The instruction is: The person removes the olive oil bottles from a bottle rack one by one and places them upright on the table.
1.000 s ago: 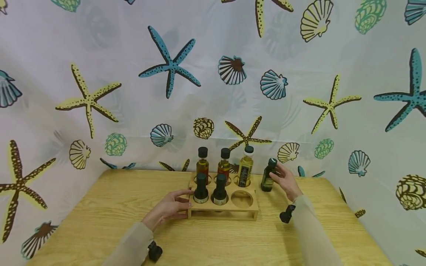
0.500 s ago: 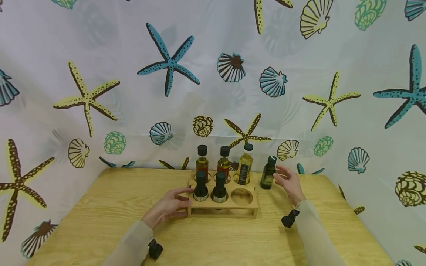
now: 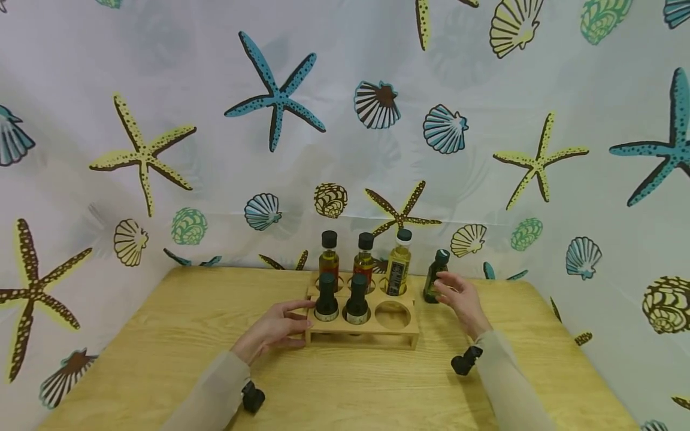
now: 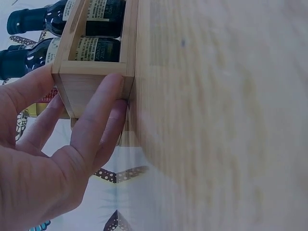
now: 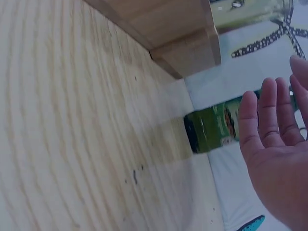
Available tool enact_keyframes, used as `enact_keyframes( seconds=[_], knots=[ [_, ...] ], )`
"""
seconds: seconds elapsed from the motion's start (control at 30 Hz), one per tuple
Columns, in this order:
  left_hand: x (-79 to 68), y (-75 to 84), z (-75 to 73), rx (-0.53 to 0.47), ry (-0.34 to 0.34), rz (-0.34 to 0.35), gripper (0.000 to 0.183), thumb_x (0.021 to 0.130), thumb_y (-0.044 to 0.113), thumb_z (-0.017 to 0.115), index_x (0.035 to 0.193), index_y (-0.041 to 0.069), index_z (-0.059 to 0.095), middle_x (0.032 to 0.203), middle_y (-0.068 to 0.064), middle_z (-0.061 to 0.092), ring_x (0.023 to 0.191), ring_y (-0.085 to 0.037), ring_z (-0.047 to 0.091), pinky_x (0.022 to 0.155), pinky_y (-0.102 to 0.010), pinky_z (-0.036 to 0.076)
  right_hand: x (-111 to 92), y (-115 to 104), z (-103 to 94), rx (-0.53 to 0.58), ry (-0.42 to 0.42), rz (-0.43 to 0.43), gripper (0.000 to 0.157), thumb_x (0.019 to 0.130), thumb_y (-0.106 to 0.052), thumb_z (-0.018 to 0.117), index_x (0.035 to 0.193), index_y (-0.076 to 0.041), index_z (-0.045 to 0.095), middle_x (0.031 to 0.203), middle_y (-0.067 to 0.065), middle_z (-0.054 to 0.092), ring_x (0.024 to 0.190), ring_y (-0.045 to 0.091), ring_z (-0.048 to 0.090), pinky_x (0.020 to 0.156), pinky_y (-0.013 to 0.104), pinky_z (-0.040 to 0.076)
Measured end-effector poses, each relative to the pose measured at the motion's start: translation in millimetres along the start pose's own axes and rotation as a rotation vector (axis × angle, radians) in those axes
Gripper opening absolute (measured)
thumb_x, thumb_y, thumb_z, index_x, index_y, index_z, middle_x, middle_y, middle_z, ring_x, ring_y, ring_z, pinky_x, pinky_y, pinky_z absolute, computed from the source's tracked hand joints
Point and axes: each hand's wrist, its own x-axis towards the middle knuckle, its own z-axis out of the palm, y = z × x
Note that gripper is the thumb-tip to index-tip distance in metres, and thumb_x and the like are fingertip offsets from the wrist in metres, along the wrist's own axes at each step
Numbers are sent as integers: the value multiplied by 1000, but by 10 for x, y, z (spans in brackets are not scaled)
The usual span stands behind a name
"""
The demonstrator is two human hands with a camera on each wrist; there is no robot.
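My left hand (image 3: 277, 326) touches the left end of a two-tier wooden bottle rack (image 3: 362, 340), thumb at the upper edge and extended fingers along the end panel (image 4: 86, 89). Two dark-capped bottles stand in the rack's front row, the left one (image 3: 326, 299) near my fingertips. At the front right is a round hole with the table showing through. Right of the rack, a green glass bottle (image 3: 430, 284) stands on the table. Beside and partly in front of it is my right hand (image 3: 460, 299), fingers spread loosely. The right wrist view shows those fingers overlapping the bottle's label (image 5: 228, 122).
Behind the front row stand two bottles with reddish labels, the left one (image 3: 329, 263) and the middle one (image 3: 363, 263), and a taller yellow oil bottle (image 3: 398, 269). A curtain (image 3: 345, 161) printed with starfish and shells hangs right behind the wooden table (image 3: 345, 389).
My right hand drew slightly back from the green bottle, then came forward again with its fingertips in front of it. My left hand and the rack stay in place; the head view shifts slightly.
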Motion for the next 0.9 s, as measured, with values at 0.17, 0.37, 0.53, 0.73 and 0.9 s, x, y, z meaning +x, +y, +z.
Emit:
enact_keyframes(
  seconds=[0.17, 0.37, 0.53, 0.73, 0.9],
  knots=[
    [-25, 11, 0, -3, -9, 17, 57, 95, 11, 65, 148, 14, 45, 144, -31, 40, 111, -31, 61, 84, -46, 58, -4, -48, 84, 16, -50, 5, 52, 97, -22, 64, 140, 4, 47, 134, 19, 52, 105, 18, 64, 97, 43, 52],
    [-20, 20, -26, -7, 7, 33, 57, 94, 12, 66, 148, 14, 46, 143, -31, 41, 109, -30, 62, 84, -45, 58, -13, -100, 174, 53, -90, 12, 51, 97, -23, 64, 139, 1, 49, 128, 10, 59, 108, 19, 64, 97, 42, 53],
    [-6, 11, -26, -4, 16, 25, 56, 93, 12, 68, 146, 15, 49, 142, -30, 43, 105, -27, 64, 82, -44, 59, -90, -109, 266, 84, -125, 30, 49, 97, -21, 64, 138, 1, 50, 126, 10, 63, 111, 24, 64, 96, 42, 54],
    [1, 7, -4, -7, 15, 17, 55, 94, 10, 66, 146, 16, 49, 140, -27, 45, 102, -25, 64, 81, -44, 59, -173, -106, 403, 110, -179, 23, 56, 97, -22, 65, 140, 7, 45, 137, 26, 54, 109, 22, 65, 95, 42, 54],
    [8, 5, 17, 0, 6, 29, 56, 94, 11, 67, 146, 15, 48, 140, -29, 45, 102, -25, 64, 81, -44, 59, -210, -79, 498, 105, -188, 11, 49, 98, -18, 62, 138, 7, 49, 137, 29, 53, 99, 13, 67, 95, 43, 54]
  ],
)
